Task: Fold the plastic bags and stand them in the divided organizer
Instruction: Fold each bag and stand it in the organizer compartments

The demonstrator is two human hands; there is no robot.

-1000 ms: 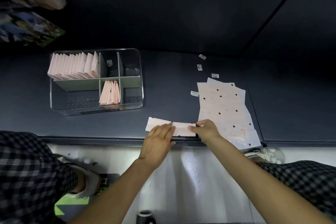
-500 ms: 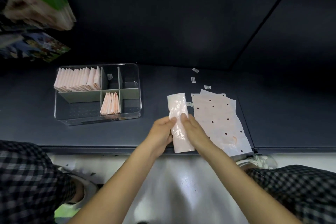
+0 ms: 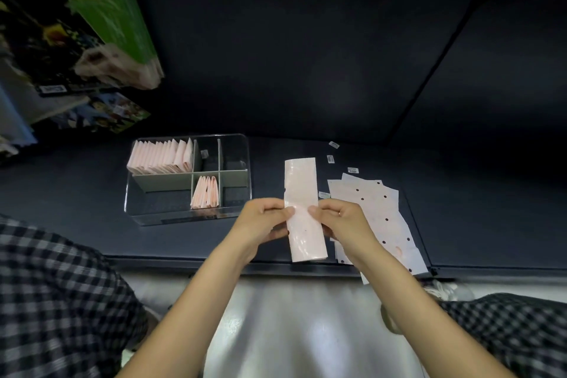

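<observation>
Across the dark table (image 3: 306, 120), the biggest task item is the clear divided organizer (image 3: 187, 218) at about 9 o'clock from the hands: its far-left compartment holds a long row of folded pink bags (image 3: 161, 156) standing on edge, and the near middle compartment holds a smaller bunch (image 3: 206, 196); the compartments at its right side look unfilled. At about 3 o'clock from the hands lies the stack of flat dotted bags (image 3: 383, 218), not yet folded, with a few small labels (image 3: 330, 159) scattered toward 12 o'clock of it.

A second ago the strip lay crosswise at the table's near edge, pressed flat under both hands. Now the folded strip (image 3: 302, 209) has been turned to run from 12 to 6 o'clock and looks lifted, held between the hands. I judge the lengthwise folds are done and the strip is set up for folding end to end into a short packet that can stand in a compartment.

The left hand (image 3: 264, 221) pinches the strip's left edge at mid-length, fingers curled and closed on the plastic. The right hand (image 3: 340, 219) pinches the right edge opposite, equally closed on it.
</observation>
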